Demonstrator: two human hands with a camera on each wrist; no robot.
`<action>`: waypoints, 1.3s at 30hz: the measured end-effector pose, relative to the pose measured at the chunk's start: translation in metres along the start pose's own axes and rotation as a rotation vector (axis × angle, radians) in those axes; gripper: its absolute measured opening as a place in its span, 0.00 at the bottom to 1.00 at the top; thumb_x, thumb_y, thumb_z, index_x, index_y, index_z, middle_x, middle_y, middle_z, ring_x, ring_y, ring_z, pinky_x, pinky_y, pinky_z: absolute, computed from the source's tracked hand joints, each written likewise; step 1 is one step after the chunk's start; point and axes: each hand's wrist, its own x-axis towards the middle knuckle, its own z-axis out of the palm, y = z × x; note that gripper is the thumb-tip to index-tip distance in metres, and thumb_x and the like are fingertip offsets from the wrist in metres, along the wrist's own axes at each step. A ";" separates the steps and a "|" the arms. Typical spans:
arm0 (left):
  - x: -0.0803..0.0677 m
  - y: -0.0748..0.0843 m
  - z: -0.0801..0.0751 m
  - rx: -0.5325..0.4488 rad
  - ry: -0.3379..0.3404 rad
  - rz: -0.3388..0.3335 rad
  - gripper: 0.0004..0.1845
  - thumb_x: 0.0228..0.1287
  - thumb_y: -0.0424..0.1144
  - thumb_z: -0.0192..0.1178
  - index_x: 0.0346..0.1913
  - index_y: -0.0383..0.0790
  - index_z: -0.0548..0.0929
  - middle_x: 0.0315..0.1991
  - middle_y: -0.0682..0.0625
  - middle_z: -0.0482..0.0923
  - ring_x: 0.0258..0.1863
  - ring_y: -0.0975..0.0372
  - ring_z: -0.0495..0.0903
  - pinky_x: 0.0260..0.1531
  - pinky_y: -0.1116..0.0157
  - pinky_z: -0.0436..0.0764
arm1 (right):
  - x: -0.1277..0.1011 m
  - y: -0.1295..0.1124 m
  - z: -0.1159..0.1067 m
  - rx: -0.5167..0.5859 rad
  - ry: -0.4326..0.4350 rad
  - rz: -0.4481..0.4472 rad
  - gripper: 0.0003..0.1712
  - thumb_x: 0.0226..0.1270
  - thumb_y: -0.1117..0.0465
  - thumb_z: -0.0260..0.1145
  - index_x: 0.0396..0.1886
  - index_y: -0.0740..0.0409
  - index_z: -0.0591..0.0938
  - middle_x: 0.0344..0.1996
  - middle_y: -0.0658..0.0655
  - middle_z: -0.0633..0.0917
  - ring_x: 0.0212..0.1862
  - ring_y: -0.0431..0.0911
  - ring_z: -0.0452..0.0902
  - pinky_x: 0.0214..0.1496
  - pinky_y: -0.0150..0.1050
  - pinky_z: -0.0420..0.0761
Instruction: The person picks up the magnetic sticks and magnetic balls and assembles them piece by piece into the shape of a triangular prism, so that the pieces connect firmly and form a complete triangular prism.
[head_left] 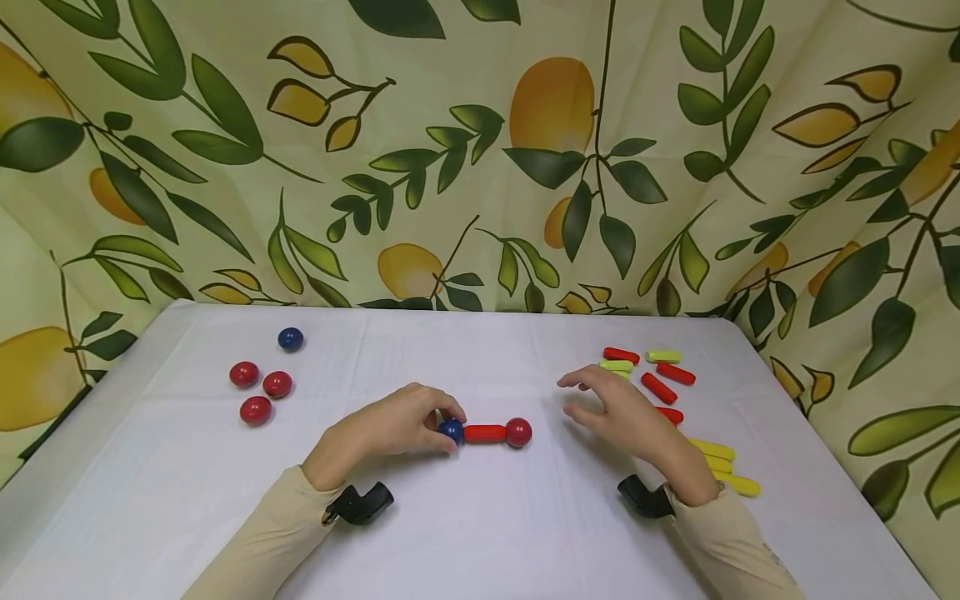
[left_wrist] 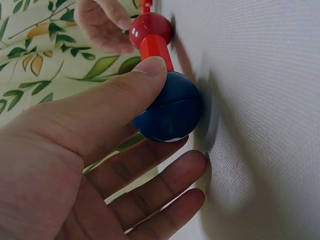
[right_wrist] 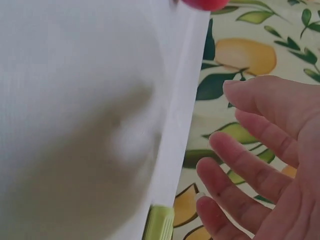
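Note:
A blue ball [head_left: 451, 431], a short red rod [head_left: 485, 433] and a red ball [head_left: 518, 432] form a joined row on the white table. My left hand [head_left: 401, 423] pinches the blue ball between thumb and fingers; in the left wrist view the thumb lies across the top of that ball [left_wrist: 172, 110]. To the right of the row, my right hand [head_left: 618, 412] hovers above the table with fingers loosely bent, holding nothing. The right wrist view shows its fingers [right_wrist: 245, 160] spread apart.
At the left lie several red balls [head_left: 256, 410] and one blue ball [head_left: 290, 338]. On the right are short red rods [head_left: 659, 387], light green rods [head_left: 663, 356] and longer yellow rods [head_left: 738, 484], some partly behind the right hand. A patterned curtain [head_left: 480, 167] hangs behind the table.

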 end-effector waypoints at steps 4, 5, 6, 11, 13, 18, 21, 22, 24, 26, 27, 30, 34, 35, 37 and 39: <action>0.000 0.000 0.000 -0.008 -0.001 -0.006 0.17 0.56 0.39 0.74 0.48 0.42 0.86 0.37 0.55 0.83 0.33 0.66 0.77 0.36 0.72 0.76 | 0.001 0.008 -0.003 -0.034 0.019 0.035 0.19 0.62 0.62 0.71 0.53 0.56 0.82 0.53 0.59 0.83 0.59 0.58 0.75 0.61 0.59 0.76; 0.000 0.001 0.000 -0.008 -0.001 -0.008 0.17 0.56 0.39 0.74 0.48 0.42 0.86 0.37 0.55 0.83 0.33 0.66 0.77 0.36 0.72 0.76 | 0.001 0.010 -0.003 -0.040 0.024 0.044 0.18 0.62 0.62 0.71 0.53 0.57 0.82 0.53 0.59 0.83 0.60 0.59 0.74 0.61 0.60 0.75; 0.000 0.001 0.000 -0.010 -0.002 -0.010 0.16 0.56 0.39 0.74 0.48 0.42 0.86 0.37 0.55 0.83 0.33 0.66 0.77 0.36 0.72 0.76 | 0.001 0.012 -0.004 -0.045 0.029 0.051 0.18 0.62 0.62 0.71 0.52 0.57 0.82 0.53 0.60 0.83 0.60 0.60 0.72 0.62 0.61 0.74; -0.001 0.001 0.000 -0.017 -0.004 -0.017 0.16 0.56 0.39 0.74 0.48 0.42 0.86 0.38 0.55 0.83 0.33 0.65 0.77 0.36 0.72 0.76 | 0.001 0.022 -0.007 -0.066 0.048 0.062 0.19 0.61 0.64 0.71 0.52 0.61 0.82 0.53 0.63 0.82 0.61 0.63 0.71 0.63 0.63 0.71; -0.001 0.001 0.000 -0.022 -0.004 -0.021 0.17 0.56 0.39 0.74 0.48 0.42 0.86 0.38 0.55 0.83 0.33 0.65 0.77 0.36 0.72 0.76 | 0.001 0.026 -0.008 -0.077 0.044 0.072 0.20 0.61 0.63 0.71 0.53 0.62 0.82 0.54 0.65 0.82 0.61 0.64 0.71 0.63 0.64 0.70; -0.001 0.002 0.000 -0.023 -0.003 -0.025 0.17 0.56 0.39 0.74 0.48 0.42 0.86 0.38 0.55 0.83 0.33 0.65 0.77 0.36 0.72 0.76 | -0.001 0.029 -0.009 -0.094 0.009 0.104 0.25 0.61 0.61 0.71 0.57 0.62 0.79 0.60 0.68 0.76 0.64 0.67 0.66 0.64 0.67 0.68; -0.001 0.002 -0.001 -0.020 -0.002 -0.018 0.16 0.56 0.39 0.74 0.48 0.42 0.86 0.38 0.55 0.83 0.33 0.65 0.77 0.36 0.72 0.76 | -0.002 0.030 -0.010 -0.098 0.008 0.091 0.26 0.61 0.62 0.71 0.59 0.63 0.78 0.61 0.69 0.74 0.64 0.68 0.66 0.64 0.67 0.68; -0.001 0.002 -0.001 -0.018 -0.002 -0.017 0.16 0.56 0.39 0.74 0.48 0.42 0.86 0.38 0.55 0.83 0.33 0.65 0.77 0.36 0.72 0.76 | -0.003 0.029 -0.010 -0.098 0.009 0.088 0.26 0.62 0.63 0.71 0.60 0.64 0.77 0.61 0.69 0.74 0.64 0.68 0.66 0.64 0.67 0.69; -0.001 0.001 -0.001 -0.017 -0.001 -0.015 0.16 0.56 0.39 0.73 0.48 0.42 0.86 0.38 0.55 0.83 0.33 0.65 0.77 0.36 0.72 0.76 | -0.003 0.029 -0.010 -0.106 0.014 0.081 0.25 0.62 0.65 0.70 0.59 0.64 0.78 0.61 0.69 0.75 0.63 0.68 0.68 0.63 0.66 0.70; -0.001 0.001 -0.001 -0.015 0.000 -0.015 0.16 0.56 0.39 0.74 0.48 0.42 0.86 0.38 0.56 0.83 0.33 0.65 0.76 0.36 0.72 0.76 | -0.003 0.029 -0.010 -0.118 0.011 0.084 0.23 0.62 0.68 0.69 0.58 0.65 0.79 0.60 0.70 0.75 0.61 0.68 0.70 0.62 0.65 0.72; -0.001 0.002 -0.001 -0.016 0.001 -0.018 0.16 0.56 0.39 0.74 0.48 0.42 0.86 0.38 0.55 0.83 0.33 0.65 0.76 0.36 0.72 0.76 | -0.002 0.029 -0.010 -0.122 0.003 0.091 0.23 0.62 0.70 0.68 0.58 0.64 0.79 0.60 0.70 0.75 0.61 0.67 0.71 0.61 0.64 0.73; -0.001 0.002 -0.001 -0.018 -0.001 -0.027 0.16 0.56 0.39 0.74 0.48 0.43 0.86 0.37 0.56 0.82 0.33 0.65 0.76 0.36 0.71 0.76 | -0.002 0.029 -0.010 -0.117 -0.023 0.119 0.22 0.63 0.71 0.67 0.57 0.63 0.79 0.60 0.70 0.74 0.57 0.63 0.73 0.59 0.60 0.77; -0.001 0.003 -0.001 -0.016 -0.003 -0.035 0.15 0.56 0.40 0.74 0.47 0.44 0.86 0.36 0.57 0.82 0.33 0.66 0.76 0.36 0.72 0.76 | -0.001 0.028 -0.008 -0.079 -0.052 0.152 0.21 0.63 0.70 0.68 0.56 0.61 0.80 0.60 0.68 0.77 0.53 0.58 0.75 0.56 0.55 0.81; -0.001 0.003 -0.001 -0.016 -0.002 -0.034 0.15 0.56 0.40 0.74 0.47 0.45 0.86 0.36 0.57 0.82 0.32 0.66 0.76 0.35 0.72 0.76 | 0.000 0.027 -0.007 -0.074 -0.052 0.155 0.21 0.62 0.70 0.68 0.56 0.61 0.81 0.59 0.67 0.78 0.53 0.57 0.76 0.56 0.55 0.81; -0.001 0.003 -0.001 -0.018 -0.002 -0.030 0.15 0.56 0.40 0.74 0.46 0.45 0.86 0.35 0.57 0.82 0.32 0.66 0.76 0.35 0.72 0.76 | 0.000 0.026 -0.006 -0.064 -0.053 0.152 0.20 0.62 0.70 0.69 0.55 0.61 0.81 0.56 0.65 0.80 0.53 0.56 0.77 0.56 0.54 0.81; -0.001 0.002 0.000 -0.026 -0.005 -0.025 0.14 0.55 0.40 0.74 0.45 0.45 0.86 0.35 0.56 0.82 0.31 0.66 0.76 0.34 0.72 0.76 | 0.001 0.024 -0.005 -0.059 -0.057 0.146 0.20 0.62 0.70 0.69 0.55 0.61 0.81 0.54 0.64 0.82 0.51 0.55 0.77 0.55 0.53 0.82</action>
